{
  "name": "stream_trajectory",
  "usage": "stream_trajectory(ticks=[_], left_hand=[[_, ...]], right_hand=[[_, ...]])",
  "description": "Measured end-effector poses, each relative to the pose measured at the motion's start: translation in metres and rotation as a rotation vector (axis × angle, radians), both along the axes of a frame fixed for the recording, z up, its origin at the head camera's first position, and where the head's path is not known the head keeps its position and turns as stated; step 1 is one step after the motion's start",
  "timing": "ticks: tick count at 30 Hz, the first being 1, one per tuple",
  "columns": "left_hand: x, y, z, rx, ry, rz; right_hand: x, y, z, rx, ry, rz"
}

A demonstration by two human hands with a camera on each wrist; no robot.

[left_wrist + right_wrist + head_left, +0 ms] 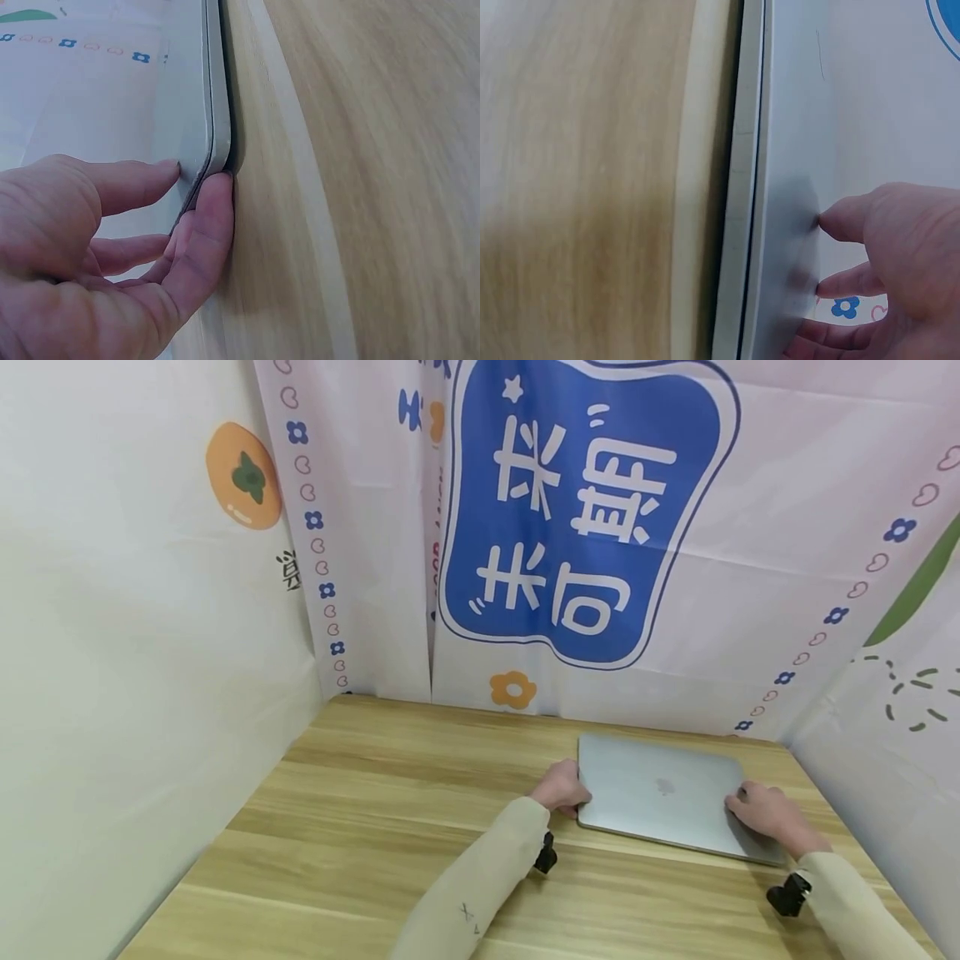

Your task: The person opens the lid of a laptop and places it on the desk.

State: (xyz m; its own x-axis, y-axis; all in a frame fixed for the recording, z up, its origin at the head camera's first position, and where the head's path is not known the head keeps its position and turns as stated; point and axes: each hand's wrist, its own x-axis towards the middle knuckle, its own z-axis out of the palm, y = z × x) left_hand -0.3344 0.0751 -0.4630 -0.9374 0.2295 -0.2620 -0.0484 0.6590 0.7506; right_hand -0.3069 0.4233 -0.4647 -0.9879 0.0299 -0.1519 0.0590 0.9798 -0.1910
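Note:
A closed silver laptop (pixel 637 793) with a logo on its lid lies flat at the right of the wooden table. My left hand (pixel 562 787) grips its left side. In the left wrist view the thumb of that hand (pixel 97 255) touches the lid near the rounded corner, and a finger wraps beneath the edge. At the opposite side, my right hand (pixel 768 814) holds the laptop's right edge. The right wrist view has this hand (pixel 900 262) with thumb and a finger on the lid (pixel 787 150); its other fingertips are partly hidden at the side.
The wooden table (pixel 375 827) extends left and in front of the laptop. A printed white curtain (pixel 375 568) hangs along the back edge, with white walls (pixel 150 693) at the sides. Black wrist cameras (pixel 789 893) sit under both cream sleeves (pixel 480 877).

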Motion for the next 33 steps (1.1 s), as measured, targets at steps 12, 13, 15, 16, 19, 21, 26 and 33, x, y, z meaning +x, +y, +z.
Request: stream_trajectory(ticks=[12, 13, 15, 16, 19, 21, 26, 33], left_hand=[[0.003, -0.014, -0.002, 0.007, -0.002, 0.008], [0.003, -0.015, -0.003, 0.005, -0.001, 0.010], [0.003, -0.017, -0.003, 0.003, 0.002, 0.009], [0.002, -0.018, -0.002, 0.005, 0.002, 0.008], [0.003, -0.020, 0.000, 0.015, 0.002, 0.001], [0.003, -0.022, 0.002, 0.019, 0.001, -0.003], [0.003, -0.029, 0.002, 0.017, 0.005, -0.003], [0.004, -0.037, 0.001, 0.017, 0.011, -0.004]], right_hand=[[0.000, -0.010, -0.002, -0.006, -0.003, 0.002], [0.000, -0.011, -0.002, -0.006, -0.002, 0.002], [0.000, -0.013, -0.002, -0.008, 0.001, 0.007], [0.001, -0.014, -0.001, -0.010, 0.007, 0.010], [0.001, -0.016, 0.001, -0.010, 0.028, 0.029], [0.002, -0.018, 0.003, -0.007, 0.034, 0.040], [0.002, -0.024, 0.005, -0.019, 0.016, 0.057], [0.002, -0.030, 0.002, -0.022, 0.028, 0.073]])
